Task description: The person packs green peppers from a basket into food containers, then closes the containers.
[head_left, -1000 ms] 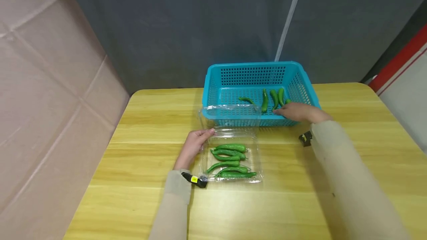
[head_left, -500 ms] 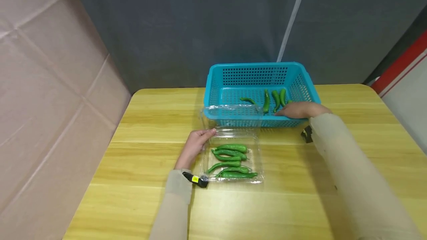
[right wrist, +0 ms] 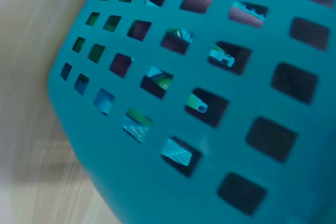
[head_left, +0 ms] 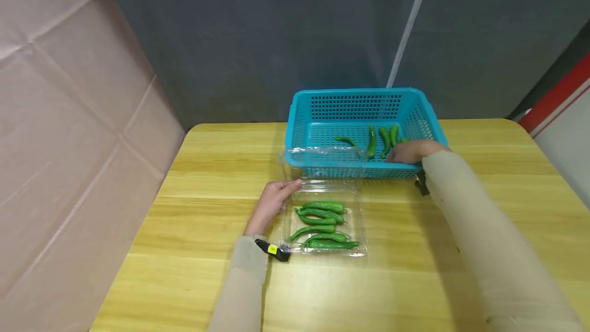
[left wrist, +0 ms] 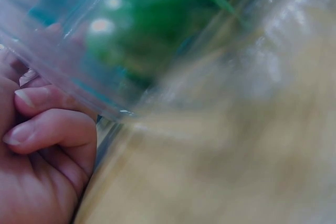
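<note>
A clear plastic clamshell box [head_left: 361,229] lies with its lid [head_left: 295,168] up, leaning toward the basket, and several green chili peppers [head_left: 322,229] rest in its base. My left hand [head_left: 272,201] pinches the box's left edge near the hinge; in the left wrist view its other fingers [left wrist: 68,129] are curled in under the plastic. Inside the blue perforated basket [head_left: 355,97], at its front right, is my right hand [head_left: 409,151], over peppers [head_left: 384,140] on the basket floor. Its fingertips are hidden by the hand and basket wall [right wrist: 173,114], so I cannot tell what it holds.
The wooden table [head_left: 193,229] runs up to a dark grey partition [head_left: 276,40] just behind the basket. A pale wall covering [head_left: 69,168] stands on the left. The lid overlaps the basket's front left rim in the head view.
My right hand has reached slightly deeper into the basket, its wrist dropping toward the rim. The left hand keeps its grip on the box. The whole view has shifted a little.
</note>
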The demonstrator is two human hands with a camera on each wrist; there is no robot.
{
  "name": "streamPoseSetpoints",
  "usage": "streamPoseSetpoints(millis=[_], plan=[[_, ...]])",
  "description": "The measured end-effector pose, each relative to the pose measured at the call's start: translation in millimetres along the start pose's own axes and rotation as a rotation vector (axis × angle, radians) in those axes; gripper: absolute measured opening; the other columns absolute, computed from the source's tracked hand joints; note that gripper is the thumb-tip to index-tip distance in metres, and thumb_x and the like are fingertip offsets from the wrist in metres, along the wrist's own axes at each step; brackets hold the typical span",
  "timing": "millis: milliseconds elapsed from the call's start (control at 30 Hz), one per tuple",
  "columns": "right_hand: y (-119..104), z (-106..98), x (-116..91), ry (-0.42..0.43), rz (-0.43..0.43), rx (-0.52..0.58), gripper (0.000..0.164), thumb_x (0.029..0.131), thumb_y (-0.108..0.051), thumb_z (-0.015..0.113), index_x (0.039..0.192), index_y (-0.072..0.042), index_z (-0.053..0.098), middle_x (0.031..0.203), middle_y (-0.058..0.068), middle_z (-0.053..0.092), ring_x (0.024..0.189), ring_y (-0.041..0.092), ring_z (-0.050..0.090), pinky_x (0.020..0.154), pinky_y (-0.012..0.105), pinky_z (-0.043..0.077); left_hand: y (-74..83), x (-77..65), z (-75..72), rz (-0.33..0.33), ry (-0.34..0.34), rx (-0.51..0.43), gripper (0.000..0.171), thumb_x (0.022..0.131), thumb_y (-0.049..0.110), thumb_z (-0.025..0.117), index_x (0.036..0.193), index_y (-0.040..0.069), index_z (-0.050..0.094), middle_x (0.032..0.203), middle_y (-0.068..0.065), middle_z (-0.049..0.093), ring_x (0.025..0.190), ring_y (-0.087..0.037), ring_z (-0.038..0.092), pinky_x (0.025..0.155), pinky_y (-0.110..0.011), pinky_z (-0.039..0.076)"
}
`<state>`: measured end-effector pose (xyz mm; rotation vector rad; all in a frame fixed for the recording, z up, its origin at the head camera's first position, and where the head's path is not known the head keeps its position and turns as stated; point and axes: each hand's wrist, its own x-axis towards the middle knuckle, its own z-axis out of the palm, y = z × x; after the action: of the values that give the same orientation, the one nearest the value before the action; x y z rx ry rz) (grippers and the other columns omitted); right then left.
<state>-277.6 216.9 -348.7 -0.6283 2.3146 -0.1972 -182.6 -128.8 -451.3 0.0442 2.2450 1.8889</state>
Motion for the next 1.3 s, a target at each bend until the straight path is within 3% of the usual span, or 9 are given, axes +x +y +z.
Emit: streamPoseSetpoints(millis=[100,233,467,700,800,1067,1300], plan=[[3.7,-0.4,1.9,-0.005,0.017,0.05,0.034,0.092,-0.032,0.044,0.114,-0.011,0.06,0.119,0.017,0.052,0.106,0.035,0.047,0.081,0.05,0.04,8.3,-3.4,1.2,-0.009,-0.009,-0.01,0.04,0.08,0.048,0.06,0.094,0.012,0.069,0.056,0.0,0.047,0.035,-0.007,0.028,0.031,-0.023,0.023],[5.9,0.4,3.0,0.007,0.025,0.099,0.021,0.089,-0.023,0.051,0.102,-0.017,0.065,0.11,0.009,0.056,0.092,0.024,0.048,0.072,0.038,0.042,23.5,-10.5,1.8,-0.011,-0.025,0.0,0.038,0.085,0.038,0.058,0.099,0.005,0.067,0.057,-0.003,0.048,0.035,-0.006,0.029,0.033,-0.022,0.024],[11.6,5.5,3.5,0.036,0.012,0.157,0.013,0.085,-0.013,0.052,0.082,-0.016,0.064,0.088,0.002,0.057,0.078,0.02,0.044,0.062,0.032,0.04,28.6,-12.4,3.7,0.011,-0.033,0.01,0.038,0.087,0.035,0.056,0.1,0.0,0.066,0.056,-0.004,0.047,0.035,-0.007,0.028,0.033,-0.022,0.023],[18.7,9.9,-0.9,0.215,-0.07,0.085,0.023,0.09,-0.014,0.05,0.105,-0.005,0.064,0.107,0.013,0.059,0.097,0.031,0.052,0.078,0.045,0.045,10.4,-2.5,2.4,0.004,-0.018,-0.006,0.043,0.081,0.046,0.059,0.097,0.006,0.068,0.047,0.003,0.037,0.035,-0.008,0.027,0.032,-0.025,0.022],[20.1,9.9,-2.6,0.258,-0.089,0.067,0.025,0.09,-0.014,0.05,0.107,-0.001,0.062,0.106,0.015,0.059,0.094,0.029,0.053,0.078,0.045,0.044,0.9,2.1,1.3,0.006,0.003,0.015,0.047,0.077,0.053,0.06,0.096,0.011,0.069,0.044,0.006,0.032,0.036,-0.009,0.027,0.032,-0.025,0.021],[8.7,8.2,-13.4,0.361,-0.028,0.072,0.037,0.09,-0.024,0.052,0.114,0.004,0.056,0.112,0.022,0.056,0.103,0.04,0.049,0.083,0.051,0.041,-3.2,5.6,2.2,0.007,-0.001,0.002,0.044,0.077,0.053,0.06,0.095,0.014,0.07,0.046,0.006,0.033,0.036,-0.009,0.026,0.031,-0.025,0.021],[-11.5,5.7,-14.9,0.488,0.019,0.058,0.034,0.093,-0.022,0.049,0.116,0.002,0.053,0.111,0.02,0.056,0.098,0.034,0.053,0.081,0.05,0.041,-2.6,5.4,0.2,0.006,0.0,-0.032,0.043,0.078,0.05,0.061,0.096,0.012,0.069,0.054,0.001,0.046,0.035,-0.008,0.026,0.031,-0.024,0.021]])
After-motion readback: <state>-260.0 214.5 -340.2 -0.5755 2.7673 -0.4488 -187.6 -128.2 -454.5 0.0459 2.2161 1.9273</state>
